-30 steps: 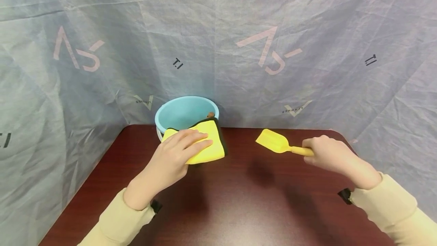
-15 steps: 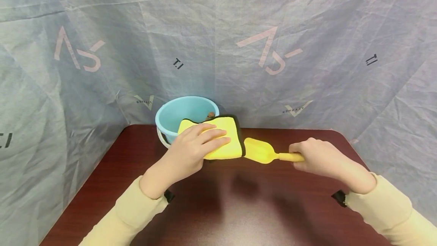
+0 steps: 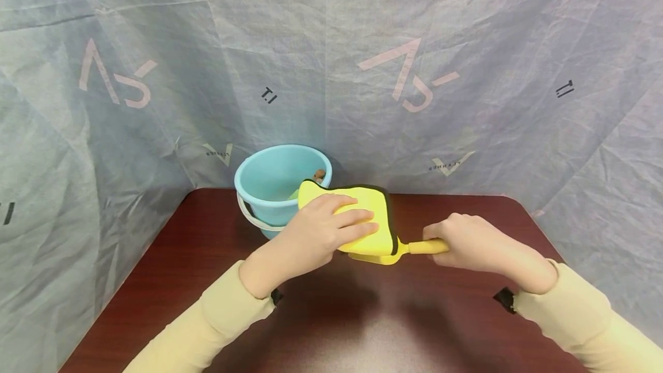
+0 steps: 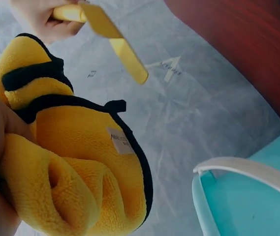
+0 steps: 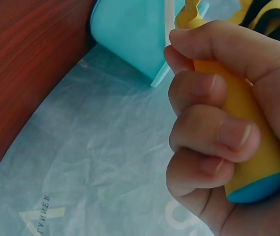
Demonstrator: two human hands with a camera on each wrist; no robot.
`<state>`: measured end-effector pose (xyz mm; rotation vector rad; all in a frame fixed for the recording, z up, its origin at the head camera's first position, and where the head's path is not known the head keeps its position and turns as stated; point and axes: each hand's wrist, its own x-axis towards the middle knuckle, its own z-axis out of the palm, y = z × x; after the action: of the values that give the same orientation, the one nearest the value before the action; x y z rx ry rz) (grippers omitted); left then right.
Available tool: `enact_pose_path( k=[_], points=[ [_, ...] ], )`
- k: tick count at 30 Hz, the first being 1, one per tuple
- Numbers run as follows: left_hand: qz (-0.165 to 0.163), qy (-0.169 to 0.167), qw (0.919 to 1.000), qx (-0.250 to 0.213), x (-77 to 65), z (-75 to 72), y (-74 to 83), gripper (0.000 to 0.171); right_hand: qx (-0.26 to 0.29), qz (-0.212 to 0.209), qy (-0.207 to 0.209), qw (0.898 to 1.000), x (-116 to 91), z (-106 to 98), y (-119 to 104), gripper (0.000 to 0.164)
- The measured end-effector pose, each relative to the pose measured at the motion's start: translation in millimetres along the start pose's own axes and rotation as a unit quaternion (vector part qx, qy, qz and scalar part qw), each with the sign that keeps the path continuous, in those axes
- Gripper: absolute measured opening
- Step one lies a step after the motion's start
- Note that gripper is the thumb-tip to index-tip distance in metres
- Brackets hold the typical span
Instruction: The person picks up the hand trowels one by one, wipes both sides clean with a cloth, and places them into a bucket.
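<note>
A folded yellow cloth (image 3: 380, 206) with black edging is gripped in my left hand (image 3: 318, 235), held up over the table. In the left wrist view the cloth (image 4: 80, 132) shows a small label and bunched folds near the palm. My right hand (image 3: 473, 246) curls round the handle of a yellow toy shovel (image 3: 422, 247). The right wrist view shows that handle (image 5: 255, 142) with a blue end. In the head view the cloth overlaps most of the shovel's blade (image 3: 385, 259). The left wrist view shows the shovel blade (image 4: 125, 54) above the cloth.
Behind my left hand a light blue bucket (image 3: 264, 209) stands on the dark red table (image 3: 171, 263), its white handle (image 3: 259, 223) hanging down. A small brown thing (image 3: 319, 175) is inside it. A grey printed sheet (image 3: 331, 73) hangs behind the table.
My left hand has moved right with the cloth, away from the bucket. My right hand has brought the shovel left and lower, so that its blade now lies mostly behind the cloth.
</note>
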<state>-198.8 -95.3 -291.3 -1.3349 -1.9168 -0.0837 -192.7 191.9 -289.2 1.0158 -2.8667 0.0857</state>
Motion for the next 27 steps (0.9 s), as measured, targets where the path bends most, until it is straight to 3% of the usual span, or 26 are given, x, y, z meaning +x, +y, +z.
enact_pose_path(
  k=[11, 17, 22, 27],
  points=[
    [0.034, -0.038, 0.9975, 0.049, 3.5, 14.0, 9.1, 0.046, 0.003, -0.026, 0.005, 1.0, 6.9, -0.8, -8.0, 0.026],
    [0.053, -0.045, 0.9948, 0.075, 4.1, 10.3, 13.5, 0.039, 0.009, -0.022, -0.005, 1.0, 7.3, -4.4, -8.9, 0.022],
    [0.046, -0.074, 0.9935, 0.074, -4.2, 23.4, 14.8, 0.042, 0.004, -0.024, -0.005, 1.0, 5.8, -5.0, -9.6, 0.023],
    [0.045, -0.115, 0.9905, 0.06, -5.6, 23.3, 18.7, 0.041, -0.007, -0.036, 0.012, 0.999, 5.7, -2.2, -10.8, 0.025]
  ],
)
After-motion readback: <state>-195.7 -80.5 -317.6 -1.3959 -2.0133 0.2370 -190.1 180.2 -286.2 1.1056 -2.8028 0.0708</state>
